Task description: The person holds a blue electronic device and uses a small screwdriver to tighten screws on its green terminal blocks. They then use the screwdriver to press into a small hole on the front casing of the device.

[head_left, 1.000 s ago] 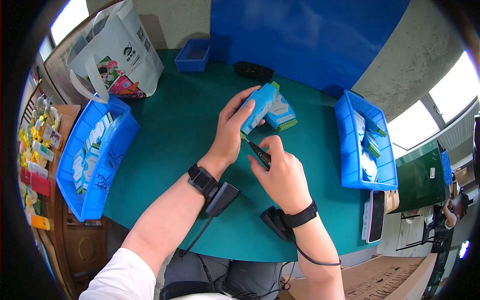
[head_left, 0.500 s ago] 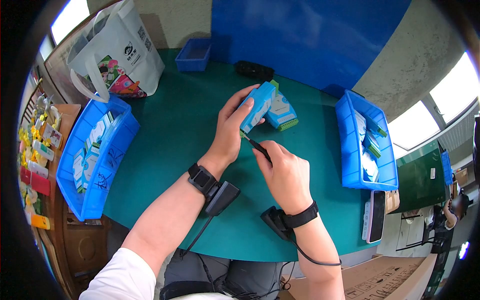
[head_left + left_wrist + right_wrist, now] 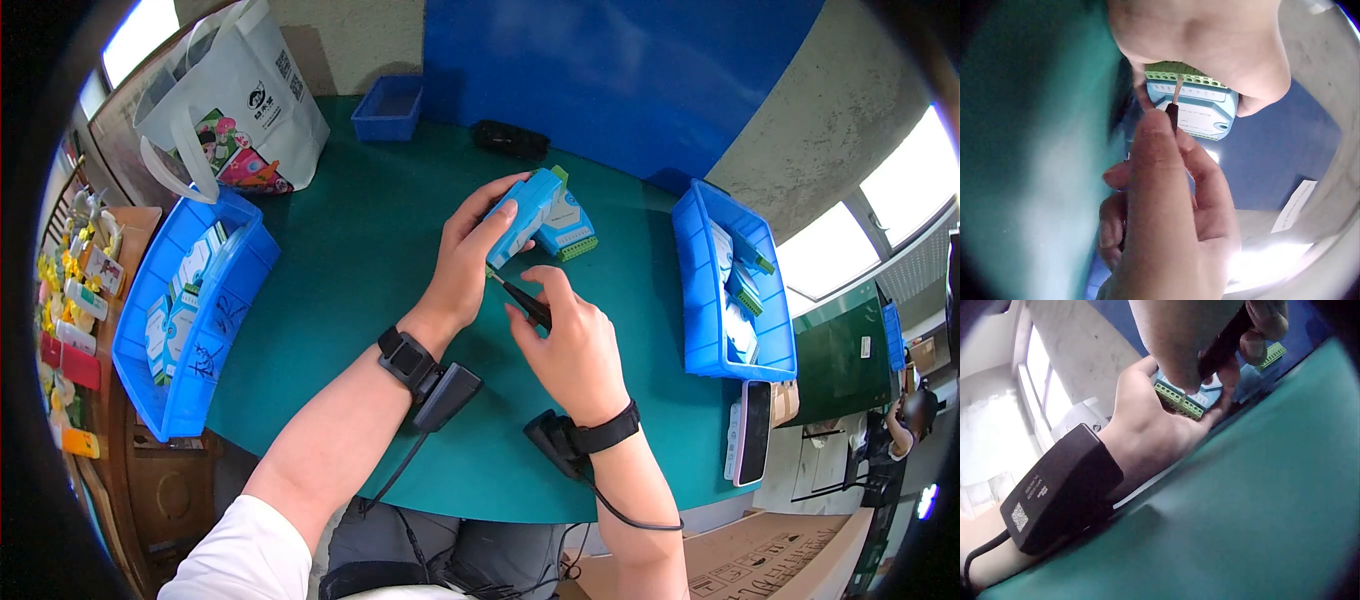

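Observation:
Raised over the table, a blue module (image 3: 522, 215) is gripped by the left hand (image 3: 462, 262), thumb across its side. The right hand (image 3: 574, 345) holds a screwdriver (image 3: 526, 302) with a black handle. In the left wrist view the screwdriver's tip (image 3: 1179, 82) meets the green terminal strip (image 3: 1200, 81) of the module (image 3: 1194, 112); whether it sits in a screw hole cannot be told. A second blue and white module (image 3: 566, 222) lies just behind the held one, its green terminals (image 3: 578, 248) facing right.
Blue bins with modules stand at left (image 3: 222, 315) and right (image 3: 690, 290). A small blue tray (image 3: 388, 110), a black pouch (image 3: 510, 140) and a white bag (image 3: 250, 110) are at the back. A phone (image 3: 754, 432) lies at the right edge.
The held module and left hand have shifted slightly right. The right hand's fingers moved on the screwdriver, closing further and then loosening, and the hand is a little farther right.

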A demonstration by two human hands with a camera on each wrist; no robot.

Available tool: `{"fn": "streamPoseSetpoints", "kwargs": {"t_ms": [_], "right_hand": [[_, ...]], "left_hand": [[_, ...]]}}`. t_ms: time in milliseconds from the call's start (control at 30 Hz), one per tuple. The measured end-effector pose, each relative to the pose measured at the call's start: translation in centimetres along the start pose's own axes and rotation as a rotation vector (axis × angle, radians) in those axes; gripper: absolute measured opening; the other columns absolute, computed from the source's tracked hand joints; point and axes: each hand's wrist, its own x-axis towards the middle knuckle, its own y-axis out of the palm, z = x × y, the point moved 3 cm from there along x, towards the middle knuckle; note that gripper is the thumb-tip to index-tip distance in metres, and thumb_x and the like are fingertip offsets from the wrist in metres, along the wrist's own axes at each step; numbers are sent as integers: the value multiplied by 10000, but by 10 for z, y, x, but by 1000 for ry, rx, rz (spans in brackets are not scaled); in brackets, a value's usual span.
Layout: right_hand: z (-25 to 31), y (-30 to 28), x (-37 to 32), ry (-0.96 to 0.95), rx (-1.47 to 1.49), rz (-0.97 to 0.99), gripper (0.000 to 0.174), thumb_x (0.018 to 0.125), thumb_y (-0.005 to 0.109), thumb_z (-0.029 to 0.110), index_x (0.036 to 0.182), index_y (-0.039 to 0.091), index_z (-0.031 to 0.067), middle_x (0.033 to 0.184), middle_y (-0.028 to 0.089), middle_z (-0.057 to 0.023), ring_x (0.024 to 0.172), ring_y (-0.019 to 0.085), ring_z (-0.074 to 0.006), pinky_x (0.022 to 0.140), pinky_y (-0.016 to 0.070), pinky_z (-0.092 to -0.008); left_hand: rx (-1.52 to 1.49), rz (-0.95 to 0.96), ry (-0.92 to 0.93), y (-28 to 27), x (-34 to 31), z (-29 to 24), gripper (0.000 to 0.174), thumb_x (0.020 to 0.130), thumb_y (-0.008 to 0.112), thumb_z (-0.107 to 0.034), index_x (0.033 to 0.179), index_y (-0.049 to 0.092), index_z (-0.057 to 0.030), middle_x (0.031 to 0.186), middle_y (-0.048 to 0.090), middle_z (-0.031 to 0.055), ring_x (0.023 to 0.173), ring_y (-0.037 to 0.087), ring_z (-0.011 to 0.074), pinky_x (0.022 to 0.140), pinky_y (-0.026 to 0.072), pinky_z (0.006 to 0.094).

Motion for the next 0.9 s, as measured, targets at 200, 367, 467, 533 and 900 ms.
{"fn": "streamPoseSetpoints", "kwargs": {"t_ms": [200, 367, 467, 533, 900], "right_hand": [[-6, 3, -2, -62, -20, -5, 178, 928, 703, 147, 954, 560, 44, 875, 718, -180, 703, 688, -414, 588, 551, -485], [-5, 2, -1, -78, -65, -18, 184, 929, 710, 174, 939, 575, 51, 834, 719, -166, 692, 697, -389, 573, 549, -464], [-6, 3, -2, -81, -97, -3, 190, 935, 706, 197, 931, 579, 56, 799, 714, -152, 677, 701, -361, 559, 543, -442], [-5, 3, -2, -86, -127, 3, 192, 942, 700, 209, 927, 581, 59, 778, 706, -144, 660, 698, -345, 550, 537, -431], [-3, 4, -1, -107, -206, 3, 213, 1009, 634, 227, 900, 553, 63, 740, 667, -141, 631, 676, -333, 530, 514, -428]], "left_hand": [[-22, -23, -19, -1, 1, 1, 481, 1057, 520, -328, 1463, 522, -69, 1399, 593, 118, 1241, 615, 214, 977, 556, 390], [-28, -21, -19, -1, 0, 0, 490, 1052, 530, -334, 1463, 523, -67, 1402, 591, 116, 1245, 614, 213, 980, 556, 389], [-30, -16, -22, -1, 0, 1, 495, 1050, 535, -337, 1464, 523, -67, 1409, 587, 117, 1247, 613, 215, 979, 558, 389], [-31, -18, -23, -1, 0, 0, 497, 1049, 537, -338, 1464, 523, -67, 1411, 585, 117, 1246, 613, 216, 978, 559, 388], [-2, -13, -5, -2, 1, 1, 491, 1048, 542, -335, 1460, 530, -68, 1395, 591, 112, 1227, 623, 207, 968, 567, 375]]}}
